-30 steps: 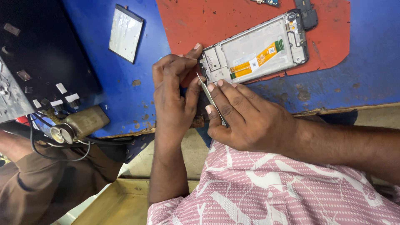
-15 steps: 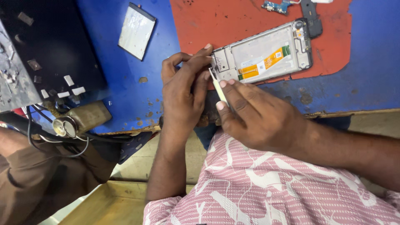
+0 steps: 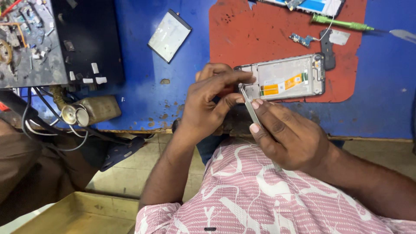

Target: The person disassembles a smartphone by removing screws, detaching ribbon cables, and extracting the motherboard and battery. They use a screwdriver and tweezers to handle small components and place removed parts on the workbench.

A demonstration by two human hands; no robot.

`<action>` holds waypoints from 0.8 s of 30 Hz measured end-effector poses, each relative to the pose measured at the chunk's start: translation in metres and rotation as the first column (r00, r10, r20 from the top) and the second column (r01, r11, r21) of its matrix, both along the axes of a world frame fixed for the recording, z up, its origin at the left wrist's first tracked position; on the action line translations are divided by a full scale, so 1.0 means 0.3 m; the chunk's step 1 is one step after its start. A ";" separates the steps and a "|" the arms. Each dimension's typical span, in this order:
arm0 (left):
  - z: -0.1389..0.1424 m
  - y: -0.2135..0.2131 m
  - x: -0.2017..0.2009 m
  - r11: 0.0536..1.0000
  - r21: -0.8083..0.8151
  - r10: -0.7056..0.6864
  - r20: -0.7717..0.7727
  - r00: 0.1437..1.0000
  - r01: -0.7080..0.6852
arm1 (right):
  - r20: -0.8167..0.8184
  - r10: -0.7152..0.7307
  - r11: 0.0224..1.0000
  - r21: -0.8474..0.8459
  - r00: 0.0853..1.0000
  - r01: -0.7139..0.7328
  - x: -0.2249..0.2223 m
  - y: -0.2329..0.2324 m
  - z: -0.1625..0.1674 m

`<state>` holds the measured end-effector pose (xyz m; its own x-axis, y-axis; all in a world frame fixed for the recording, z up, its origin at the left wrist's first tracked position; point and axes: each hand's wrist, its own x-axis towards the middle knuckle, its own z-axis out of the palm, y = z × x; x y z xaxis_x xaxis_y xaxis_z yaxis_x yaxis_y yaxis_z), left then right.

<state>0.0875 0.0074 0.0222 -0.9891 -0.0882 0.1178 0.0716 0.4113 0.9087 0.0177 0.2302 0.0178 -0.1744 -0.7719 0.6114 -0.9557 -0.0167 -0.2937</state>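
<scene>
An opened phone frame (image 3: 288,78) with an orange sticker lies on the red mat (image 3: 242,30). My left hand (image 3: 208,104) pinches the frame's left end between thumb and fingers. My right hand (image 3: 288,136) holds metal tweezers (image 3: 250,108), whose tips touch the frame's lower left corner beside my left thumb.
A flat battery (image 3: 170,35) lies on the blue bench (image 3: 381,99). A small circuit board (image 3: 301,40), a black cover piece (image 3: 327,52) and a green-handled tool (image 3: 338,22) lie behind the frame. At left are a black box (image 3: 91,39), cables and a brass-coloured part (image 3: 89,112). Another person's brown sleeve (image 3: 26,173) is at lower left.
The view has shifted, so bench and phone frame sit more to the right and lower. Both hands stay at the frame's left end; the tweezers' tips have moved up to the frame's corner.
</scene>
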 end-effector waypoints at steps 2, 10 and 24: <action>-0.003 -0.001 -0.004 0.993 0.111 -0.027 -0.018 0.999 0.029 | -0.004 0.011 1.000 -0.002 1.000 -0.011 -0.002 -0.002 0.008; 0.004 -0.029 -0.067 0.987 -0.040 0.150 -0.065 0.987 -0.153 | 0.066 0.019 0.997 -0.078 0.998 -0.014 -0.016 0.044 -0.008; 0.045 -0.153 -0.170 0.840 -0.538 -0.007 -0.151 0.989 -0.076 | 0.203 -0.545 0.831 0.005 0.813 0.556 -0.089 0.286 -0.054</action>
<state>0.0365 -0.0385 0.0356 -0.9557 -0.0033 0.2944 0.1578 0.8385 0.5216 -0.0089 0.3160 0.0016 -0.6757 -0.4799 0.5596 -0.7364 0.4749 -0.4819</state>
